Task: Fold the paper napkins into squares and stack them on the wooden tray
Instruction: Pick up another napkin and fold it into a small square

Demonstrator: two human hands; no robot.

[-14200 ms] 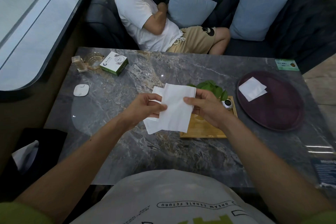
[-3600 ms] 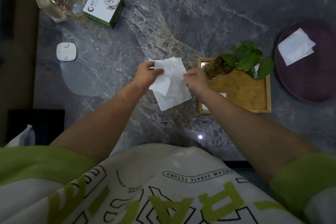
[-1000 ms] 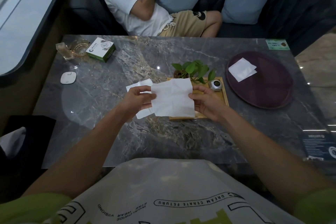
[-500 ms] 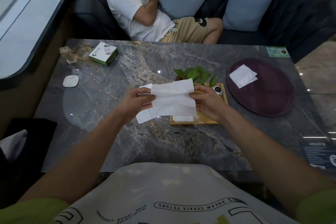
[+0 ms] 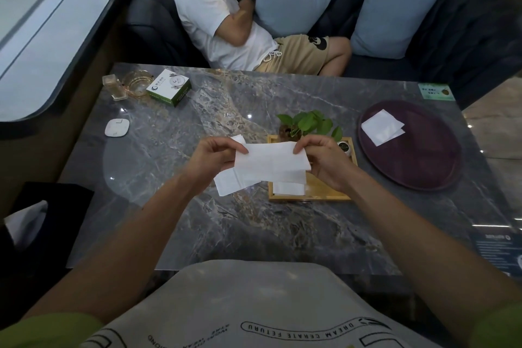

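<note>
I hold a white paper napkin (image 5: 271,162) in the air above the marble table, folded over into a wide band. My left hand (image 5: 213,159) pinches its upper left corner and my right hand (image 5: 322,159) pinches its upper right corner. A second white napkin (image 5: 228,183) hangs lower from my left hand. Behind and below them lies the wooden tray (image 5: 324,192), with a folded white napkin (image 5: 288,188) on its near left part. Two more napkins (image 5: 381,127) lie on a round dark purple tray (image 5: 418,155) to the right.
On the wooden tray stand a small green plant (image 5: 308,123) and a little jar (image 5: 344,147). Far left on the table are a green-white box (image 5: 169,87), a glass ashtray (image 5: 137,83), a small bottle (image 5: 113,87) and a white pad (image 5: 117,128). A person lies on the sofa (image 5: 452,22) beyond.
The napkin's top edge has been brought down, so it is now a narrower horizontal band between my hands. The folded napkin on the wooden tray shows beneath it.
</note>
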